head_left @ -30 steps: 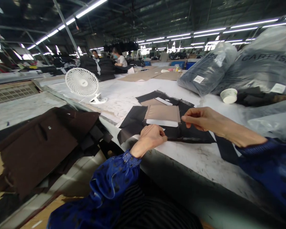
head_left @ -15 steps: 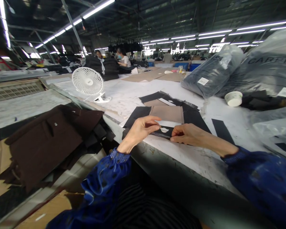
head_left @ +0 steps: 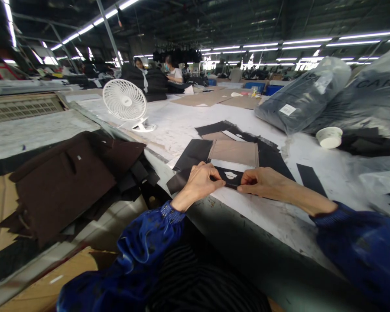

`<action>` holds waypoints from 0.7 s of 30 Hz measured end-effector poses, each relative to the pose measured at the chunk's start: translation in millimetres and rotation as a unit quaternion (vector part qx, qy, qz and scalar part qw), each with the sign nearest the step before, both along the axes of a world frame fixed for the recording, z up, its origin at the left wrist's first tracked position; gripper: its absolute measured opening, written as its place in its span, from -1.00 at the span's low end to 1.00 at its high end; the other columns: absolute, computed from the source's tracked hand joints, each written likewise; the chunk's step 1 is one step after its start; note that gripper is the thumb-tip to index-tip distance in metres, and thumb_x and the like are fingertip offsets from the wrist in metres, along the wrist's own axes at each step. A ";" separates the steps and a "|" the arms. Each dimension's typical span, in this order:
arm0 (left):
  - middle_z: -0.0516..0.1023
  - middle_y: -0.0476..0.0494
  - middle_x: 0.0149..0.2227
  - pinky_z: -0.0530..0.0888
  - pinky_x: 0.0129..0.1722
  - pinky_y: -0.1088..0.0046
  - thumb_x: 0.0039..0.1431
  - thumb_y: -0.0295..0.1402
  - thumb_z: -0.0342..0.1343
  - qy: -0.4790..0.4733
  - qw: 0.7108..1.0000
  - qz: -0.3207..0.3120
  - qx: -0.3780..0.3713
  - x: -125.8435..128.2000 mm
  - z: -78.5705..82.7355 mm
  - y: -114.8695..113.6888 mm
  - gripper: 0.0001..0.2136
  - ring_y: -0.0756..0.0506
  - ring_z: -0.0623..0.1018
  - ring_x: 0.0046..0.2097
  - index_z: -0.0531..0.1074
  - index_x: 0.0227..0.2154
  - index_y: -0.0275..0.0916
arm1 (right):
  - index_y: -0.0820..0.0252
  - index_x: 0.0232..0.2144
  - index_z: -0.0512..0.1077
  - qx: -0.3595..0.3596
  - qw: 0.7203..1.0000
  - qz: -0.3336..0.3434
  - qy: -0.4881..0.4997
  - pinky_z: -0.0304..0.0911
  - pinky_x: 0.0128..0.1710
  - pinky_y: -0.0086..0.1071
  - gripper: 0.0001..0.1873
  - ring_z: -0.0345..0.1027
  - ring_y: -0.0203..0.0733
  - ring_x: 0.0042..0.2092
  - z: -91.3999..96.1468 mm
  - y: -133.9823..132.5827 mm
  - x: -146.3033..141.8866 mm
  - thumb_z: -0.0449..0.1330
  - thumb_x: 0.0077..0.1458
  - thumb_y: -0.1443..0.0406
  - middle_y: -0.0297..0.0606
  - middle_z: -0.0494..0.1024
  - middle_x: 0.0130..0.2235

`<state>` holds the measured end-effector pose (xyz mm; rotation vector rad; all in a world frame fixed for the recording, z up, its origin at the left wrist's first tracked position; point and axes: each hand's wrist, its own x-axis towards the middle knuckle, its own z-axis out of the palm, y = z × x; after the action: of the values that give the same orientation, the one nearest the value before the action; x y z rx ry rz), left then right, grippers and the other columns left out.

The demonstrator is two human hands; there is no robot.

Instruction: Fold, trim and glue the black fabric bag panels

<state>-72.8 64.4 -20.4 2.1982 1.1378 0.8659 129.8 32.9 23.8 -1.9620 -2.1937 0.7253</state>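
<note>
A black fabric piece [head_left: 195, 152] lies near the table's front edge with a beige pocket panel [head_left: 234, 151] and a white strip [head_left: 230, 164] on it. My left hand [head_left: 205, 181] pinches the near edge of the black fabric. Just to its right, my right hand [head_left: 261, 182] pinches the same edge, thumb against fingers. Between the two hands a small white patch [head_left: 230, 175] shows on the dark cloth. More black and beige pieces [head_left: 229, 126] lie behind, partly covered.
A white fan [head_left: 125, 102] stands on the table at the left. Dark brown cut pieces [head_left: 65, 182] are heaped at the lower left. Plastic-wrapped bundles [head_left: 299, 99], a white cup [head_left: 329, 137] and a black strip [head_left: 311, 180] lie to the right. People work in the background.
My left hand has come down onto the near edge of the black fabric and closed on it. My right hand keeps its hold. The view has shifted slightly.
</note>
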 end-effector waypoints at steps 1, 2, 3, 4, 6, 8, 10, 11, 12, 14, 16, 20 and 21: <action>0.54 -0.01 -0.40 0.26 -0.09 0.31 -0.01 -0.37 0.26 0.001 1.000 0.002 -0.014 -0.1 1.6 -0.1 -0.86 -0.11 0.41 -0.18 0.52 -0.62 -0.23 | 0.19 -0.47 0.46 0.002 1.000 -0.001 -0.002 0.19 -0.50 -0.43 -0.68 0.35 -0.25 -0.45 -0.2 0.3 -0.9 0.22 -0.08 0.04 -0.30 0.53 -0.46; 0.54 -0.02 -0.40 0.26 -0.09 0.31 -0.02 -0.36 0.26 0.003 1.000 0.004 -0.024 -0.3 3.1 -0.3 -0.86 -0.11 0.42 -0.17 0.51 -0.62 -0.23 | 0.19 -0.47 0.46 0.002 1.000 -0.003 -0.005 0.18 -0.50 -0.43 -0.67 0.35 -0.25 -0.46 -0.5 0.7 -1.4 0.22 -0.08 0.03 -0.30 0.52 -0.46; 0.54 -0.02 -0.39 0.27 -0.09 0.32 -0.02 -0.35 0.25 0.004 0.999 0.006 -0.032 -0.5 4.6 -0.6 -0.85 -0.11 0.42 -0.17 0.51 -0.62 -0.23 | 0.19 -0.48 0.46 0.003 1.000 -0.005 -0.007 0.17 -0.51 -0.44 -0.66 0.35 -0.25 -0.47 -1.0 1.3 -1.9 0.22 -0.09 0.02 -0.30 0.52 -0.48; 0.54 -0.03 -0.39 0.27 -0.10 0.33 -0.01 -0.34 0.25 0.005 0.999 0.008 -0.037 -0.5 5.9 -1.0 -0.85 -0.12 0.42 -0.16 0.51 -0.63 -0.23 | 0.19 -0.49 0.46 0.003 1.000 -0.007 -0.010 0.16 -0.52 -0.44 -0.65 0.35 -0.25 -0.48 -1.4 2.0 -2.3 0.22 -0.09 0.01 -0.31 0.51 -0.49; 0.55 -0.04 -0.39 0.28 -0.09 0.32 -0.01 -0.34 0.24 0.013 0.999 0.012 -0.042 0.0 8.1 -1.9 -0.84 -0.12 0.42 -0.16 0.50 -0.63 -0.23 | 0.19 -0.50 0.45 -0.001 1.000 -0.013 -0.020 0.14 -0.54 -0.44 -0.62 0.34 -0.26 -0.51 -1.8 3.5 -3.8 0.21 -0.08 -0.02 -0.32 0.49 -0.53; 0.55 -0.05 -0.38 0.28 -0.08 0.29 -0.01 -0.36 0.22 0.028 0.999 0.015 -0.042 1.4 9.1 -2.7 -0.84 -0.14 0.43 -0.15 0.49 -0.64 -0.24 | 0.19 -0.53 0.45 -0.001 0.999 -0.012 -0.035 0.12 -0.55 -0.44 -0.59 0.32 -0.26 -0.53 -1.5 5.0 -6.6 0.20 -0.08 -0.05 -0.32 0.46 -0.58; 0.56 -0.06 -0.38 0.28 -0.06 0.24 -0.02 -0.38 0.21 0.041 0.998 0.019 -0.037 3.6 8.3 -2.9 -0.86 -0.15 0.43 -0.15 0.48 -0.63 -0.24 | 0.20 -0.56 0.44 0.012 0.998 -0.003 -0.057 0.08 -0.55 -0.44 -0.56 0.31 -0.25 -0.53 -1.1 6.8 -10.5 0.18 -0.07 -0.07 -0.32 0.44 -0.61; 0.56 -0.06 -0.38 0.27 -0.05 0.22 -0.03 -0.38 0.20 0.045 0.998 0.021 -0.033 4.9 7.2 -2.7 -0.86 -0.16 0.43 -0.15 0.48 -0.63 -0.24 | 0.20 -0.57 0.43 0.024 0.997 0.001 -0.071 0.06 -0.55 -0.43 -0.54 0.31 -0.25 -0.53 -1.0 7.7 -12.6 0.17 -0.07 -0.09 -0.31 0.43 -0.61; 0.56 -0.06 -0.37 0.27 -0.04 0.20 -0.03 -0.38 0.20 0.047 0.998 0.023 -0.028 6.0 6.1 -2.3 -0.87 -0.17 0.43 -0.15 0.48 -0.63 -0.24 | 0.20 -0.60 0.42 0.034 0.996 0.006 -0.087 0.04 -0.55 -0.43 -0.51 0.30 -0.24 -0.52 -0.9 8.7 -14.6 0.16 -0.06 -0.11 -0.30 0.42 -0.61; 0.56 -0.08 -0.38 0.27 -0.03 0.18 -0.04 -0.39 0.20 0.045 0.998 0.028 -0.020 6.7 4.7 -1.1 -0.86 -0.18 0.43 -0.15 0.47 -0.64 -0.25 | 0.20 -0.65 0.39 0.042 0.992 0.014 -0.115 0.00 -0.55 -0.41 -0.46 0.27 -0.24 -0.53 -0.9 10.4 -17.8 0.12 -0.05 -0.15 -0.28 0.39 -0.63; 0.55 -0.09 -0.39 0.30 -0.06 0.22 -0.04 -0.39 0.20 0.021 0.999 -0.003 -0.029 2.7 6.5 0.3 -0.86 -0.17 0.45 -0.18 0.48 -0.65 -0.26 | 0.21 -0.67 0.37 0.030 0.992 0.020 -0.124 -0.02 -0.56 -0.39 -0.43 0.24 -0.25 -0.56 -0.7 11.5 -19.5 0.09 -0.03 -0.16 -0.28 0.35 -0.66; 0.58 -0.09 -0.32 0.39 -0.17 0.39 0.07 -0.31 0.14 -0.196 0.976 -0.038 -0.086 -26.3 16.3 1.9 -0.86 -0.08 0.51 -0.24 0.54 -0.43 -0.25 | 0.21 -0.64 0.38 0.020 0.993 0.026 -0.112 -0.03 -0.54 -0.39 -0.46 0.25 -0.24 -0.53 1.3 11.2 -19.4 0.08 -0.01 -0.13 -0.27 0.37 -0.63; 0.58 -0.09 -0.30 0.39 -0.17 0.42 0.08 -0.27 0.14 -0.253 0.964 0.003 -0.079 -37.0 16.8 1.8 -0.84 -0.07 0.51 -0.23 0.54 -0.37 -0.24 | 0.21 -0.63 0.38 0.023 0.993 0.029 -0.111 -0.03 -0.54 -0.39 -0.46 0.25 -0.23 -0.51 2.3 10.6 -18.9 0.08 -0.01 -0.13 -0.27 0.38 -0.61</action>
<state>-109.8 66.3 -3.6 1.7053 0.9225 1.2060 110.9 43.5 26.1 -2.0534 -2.3763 0.4784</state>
